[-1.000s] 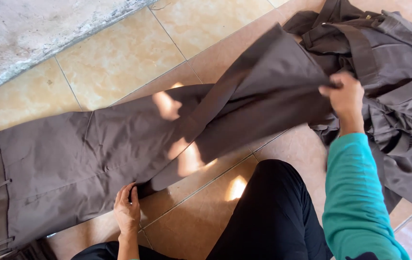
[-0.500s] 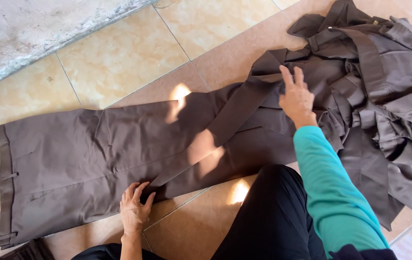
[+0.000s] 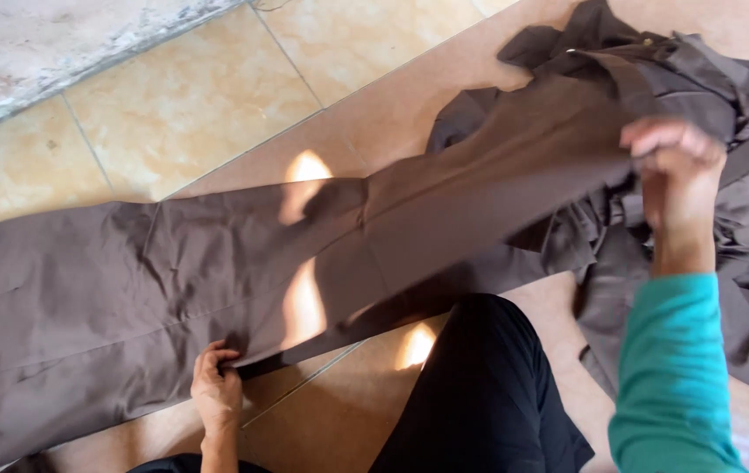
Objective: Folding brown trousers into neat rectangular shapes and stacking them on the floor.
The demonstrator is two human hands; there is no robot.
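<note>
Where brown trousers [image 3: 129, 298] lie, tan tiled floor [image 3: 190, 105]; grey concrete edge [image 3: 42, 52].

I observed a floor of glazed beige tiles [image 3: 173, 96] with thin grout lines running diagonally across the view. A grey, rough concrete strip [image 3: 50, 44] bordered the tiles along the upper left edge. Bright patches of sunlight [image 3: 414, 346] fell on the tiles near the lower centre. A heap of crumpled brown garments [image 3: 747, 184] lay at the right side, directly on the floor. A leg in black fabric [image 3: 488, 394] extended from the bottom edge, resting on the tiles. A teal sleeve [image 3: 672, 377] appeared at lower right.
</note>
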